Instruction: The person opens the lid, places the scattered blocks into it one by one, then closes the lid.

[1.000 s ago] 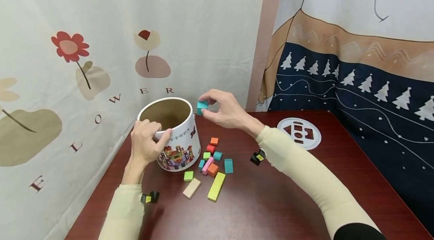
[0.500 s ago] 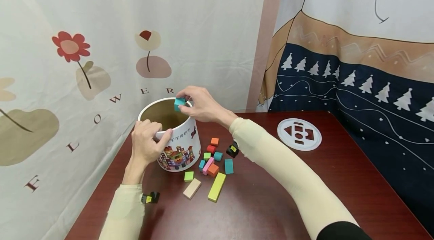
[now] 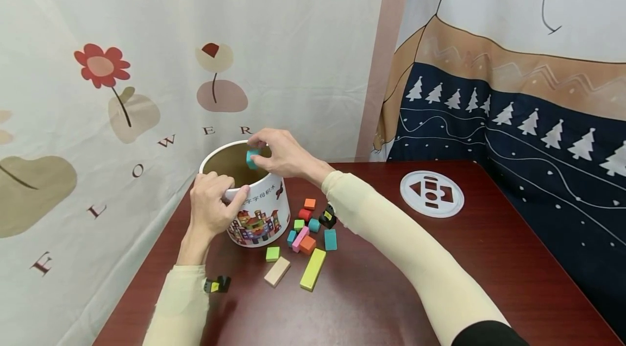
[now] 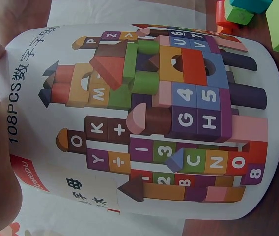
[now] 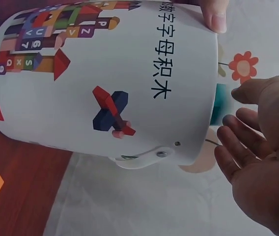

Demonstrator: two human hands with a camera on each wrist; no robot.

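Observation:
My left hand [image 3: 211,202] grips the near-left rim of a white bucket [image 3: 259,210], thumb outside. Printed on the bucket are colourful building blocks, close up in the left wrist view. Over the bucket's mouth is my right hand [image 3: 283,155], its fingers and thumb spread apart. A teal block [image 3: 251,159] is just past its fingertips, inside the opening. In the right wrist view the teal block [image 5: 220,104] is blurred and partly hidden by the rim, with a small gap between it and the thumb. The bucket's bottom is hidden.
Several loose blocks lie right of the bucket, among them a yellow bar [image 3: 312,270], a plain wooden block [image 3: 277,272], a pink bar [image 3: 300,239] and a teal block [image 3: 330,239]. Farther right is a white lid with cut-out shapes [image 3: 419,206]. Printed curtains [image 3: 303,52] hang behind the table.
My right hand has carried the teal block leftward from beside the bucket to over its mouth, and its fingers have now parted from it. The left hand stays on the rim.

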